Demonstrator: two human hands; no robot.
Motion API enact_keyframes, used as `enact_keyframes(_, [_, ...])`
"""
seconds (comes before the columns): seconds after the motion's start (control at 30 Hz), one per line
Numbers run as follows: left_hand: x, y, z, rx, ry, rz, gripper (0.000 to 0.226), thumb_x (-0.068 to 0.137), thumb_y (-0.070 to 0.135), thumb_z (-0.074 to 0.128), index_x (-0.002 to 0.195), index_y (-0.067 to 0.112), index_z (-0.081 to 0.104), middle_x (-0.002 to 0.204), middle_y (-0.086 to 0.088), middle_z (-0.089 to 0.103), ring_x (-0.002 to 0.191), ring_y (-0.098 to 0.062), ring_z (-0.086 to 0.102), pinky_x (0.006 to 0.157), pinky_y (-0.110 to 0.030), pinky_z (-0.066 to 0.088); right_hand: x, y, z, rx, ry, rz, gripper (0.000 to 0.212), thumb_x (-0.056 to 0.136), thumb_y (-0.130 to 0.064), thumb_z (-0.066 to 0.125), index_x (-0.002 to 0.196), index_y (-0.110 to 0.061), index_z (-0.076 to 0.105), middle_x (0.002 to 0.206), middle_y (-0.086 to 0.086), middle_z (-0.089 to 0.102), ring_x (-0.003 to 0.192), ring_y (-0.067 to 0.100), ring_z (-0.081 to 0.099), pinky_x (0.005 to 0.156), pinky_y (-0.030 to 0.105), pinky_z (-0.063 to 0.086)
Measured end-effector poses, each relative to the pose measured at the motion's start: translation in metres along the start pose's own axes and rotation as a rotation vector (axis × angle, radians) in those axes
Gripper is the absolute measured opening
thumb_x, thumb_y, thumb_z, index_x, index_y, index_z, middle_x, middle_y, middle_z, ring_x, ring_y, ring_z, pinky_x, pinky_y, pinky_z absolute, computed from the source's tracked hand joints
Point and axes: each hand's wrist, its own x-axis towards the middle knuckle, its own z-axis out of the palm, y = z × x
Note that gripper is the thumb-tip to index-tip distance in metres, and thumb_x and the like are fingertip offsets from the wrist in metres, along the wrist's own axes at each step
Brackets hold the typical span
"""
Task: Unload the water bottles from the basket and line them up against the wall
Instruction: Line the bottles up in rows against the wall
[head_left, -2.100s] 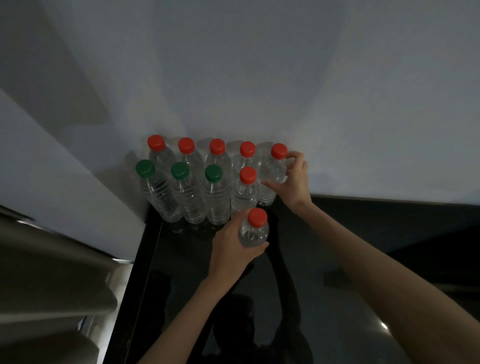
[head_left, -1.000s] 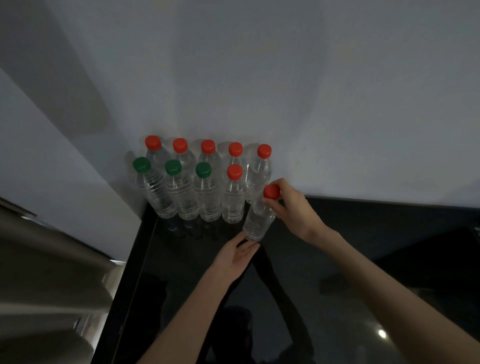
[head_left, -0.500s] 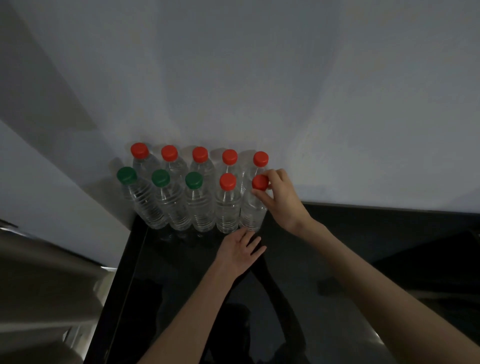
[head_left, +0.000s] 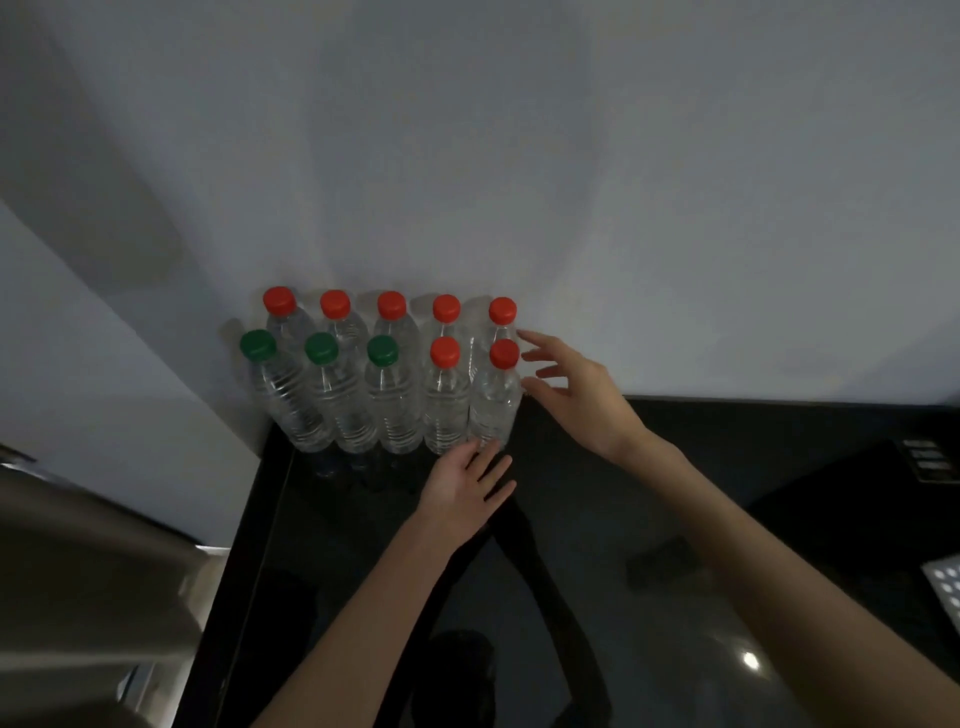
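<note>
**Ten bottles racked at the wall, both hands empty**

Bottles (head_left: 387, 374) are standing upright in two rows of five at the back-left corner of the counter (head_left: 597, 597), where the wall (head_left: 519, 156) is meeting a side panel. The back row is sitting against the wall, all red caps. The front row is sitting tight against it: three green caps on the left, two red on the right. Packing them shoulder to shoulder is likely letting each bottle brace its neighbours, with the wall acting as a backstop.

The end bottle (head_left: 493, 400) is closing the front row at its right end, upright and touching the bottle beside it.

The right hand (head_left: 576, 395) is hovering just right of that bottle, fingers spread wide, gripping nothing. The fingertips are sitting near the cap and shoulder; I can't tell if any are touching. Looks like a release or a steadying guard.

The left hand (head_left: 462, 488) is lying flat and splayed on the counter just in front of the last two bottles' bases, holding nothing. Probably squaring the row or bracing the person.

All the bottles are capped and holding clear water. The basket isn't in view, so I can't say what's left in it. The rest of the counter toward the front and right edges is lying dark and glossy, reflecting the arms.
</note>
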Motion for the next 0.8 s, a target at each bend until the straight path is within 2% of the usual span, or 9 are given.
enact_keyframes(0.07, [-0.024, -0.002, 0.001, 0.118, -0.061, 0.043, 0.043, 0.101, 0.026, 0.046, 0.143, 0.019, 0.044, 0.131, -0.001, 0.061, 0.125, -0.025, 0.054, 0.106, -0.043, 0.041, -0.023, -0.006, -0.012, -0.08, 0.001, -0.033, 0.051, 0.095, -0.017, 0.059, 0.143, -0.027, 0.042, 0.13, -0.003, 0.056, 0.112, 0.003, 0.052, 0.09, 0.01, 0.042])
enact_keyframes(0.13, [-0.048, -0.007, 0.003, 0.271, -0.113, 0.077, 0.039, 0.101, 0.028, 0.045, 0.14, 0.022, 0.046, 0.13, 0.002, 0.063, 0.121, -0.022, 0.058, 0.109, -0.042, 0.04, -0.05, -0.01, -0.022, -0.137, 0.025, -0.048, 0.051, 0.095, -0.019, 0.059, 0.142, -0.029, 0.044, 0.131, -0.003, 0.058, 0.114, 0.004, 0.053, 0.095, 0.016, 0.043])
enact_keyframes(0.27, [-0.088, -0.019, 0.013, 0.648, -0.112, 0.249, 0.037, 0.098, 0.027, 0.054, 0.135, 0.028, 0.053, 0.122, 0.011, 0.068, 0.113, -0.012, 0.063, 0.096, -0.032, 0.049, -0.102, -0.014, -0.041, -0.206, 0.094, -0.056, 0.048, 0.094, -0.023, 0.061, 0.139, -0.031, 0.049, 0.124, -0.008, 0.063, 0.114, 0.006, 0.058, 0.099, 0.027, 0.048])
enact_keyframes(0.33, [-0.107, -0.029, 0.022, 0.745, -0.113, 0.334, 0.036, 0.098, 0.027, 0.054, 0.135, 0.029, 0.054, 0.121, 0.013, 0.068, 0.112, -0.009, 0.064, 0.095, -0.031, 0.05, -0.13, -0.013, -0.053, -0.23, 0.147, -0.059, 0.043, 0.093, -0.024, 0.061, 0.134, -0.032, 0.053, 0.116, -0.012, 0.066, 0.109, 0.005, 0.061, 0.096, 0.033, 0.051])
enact_keyframes(0.53, [-0.151, -0.073, 0.059, 0.811, -0.176, 0.476, 0.023, 0.099, 0.023, 0.053, 0.118, 0.033, 0.062, 0.116, 0.011, 0.07, 0.107, -0.008, 0.066, 0.097, -0.031, 0.05, -0.217, 0.0, -0.096, -0.293, 0.274, -0.016, 0.034, 0.094, -0.028, 0.059, 0.126, -0.036, 0.056, 0.109, -0.015, 0.067, 0.104, 0.001, 0.063, 0.088, 0.038, 0.055])
enact_keyframes(0.8, [-0.186, -0.193, 0.109, 0.869, -0.27, 0.499, 0.026, 0.097, 0.026, 0.055, 0.122, 0.032, 0.061, 0.116, 0.012, 0.071, 0.106, -0.006, 0.067, 0.097, -0.03, 0.05, -0.34, 0.054, -0.156, -0.296, 0.367, 0.058, 0.035, 0.09, -0.029, 0.057, 0.125, -0.03, 0.058, 0.11, -0.011, 0.068, 0.101, 0.005, 0.064, 0.089, 0.036, 0.055])
